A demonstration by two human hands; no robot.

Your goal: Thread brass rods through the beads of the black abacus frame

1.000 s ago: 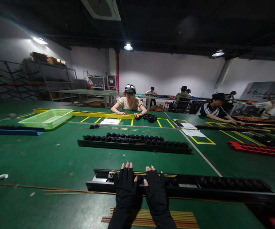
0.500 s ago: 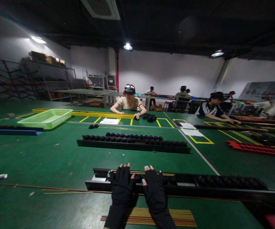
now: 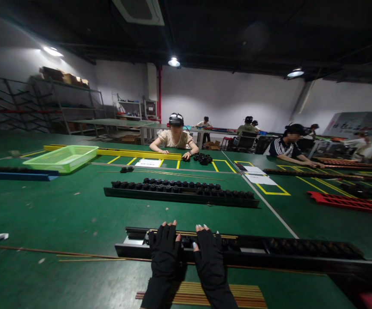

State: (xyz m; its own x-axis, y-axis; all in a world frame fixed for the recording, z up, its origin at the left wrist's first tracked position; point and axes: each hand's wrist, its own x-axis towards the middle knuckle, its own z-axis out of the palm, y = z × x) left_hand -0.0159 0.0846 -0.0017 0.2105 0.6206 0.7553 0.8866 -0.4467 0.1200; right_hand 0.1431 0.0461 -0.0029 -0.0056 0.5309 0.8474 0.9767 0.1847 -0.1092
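Observation:
A long black channel rail lies crosswise in front of me, with a row of black roller-like parts in its right part. My left hand, in a black fingerless glove, lies over the rail's left part with fingers stretched out. Beside it my right hand, gloved the same way, rests across the rail, its fingers extended and thumb apart. Thin brass-coloured rods run along the far side of the rail by the fingertips. The parts under both palms are hidden.
Several brass and reddish rods lie below my wrists. Longer thin rods stretch left. Beyond stands another black rail filled with black parts. Farther off are a green basket, a yellow rail and a person opposite.
Both hands stay in place on the rail with almost no movement. The view shifts very slightly.

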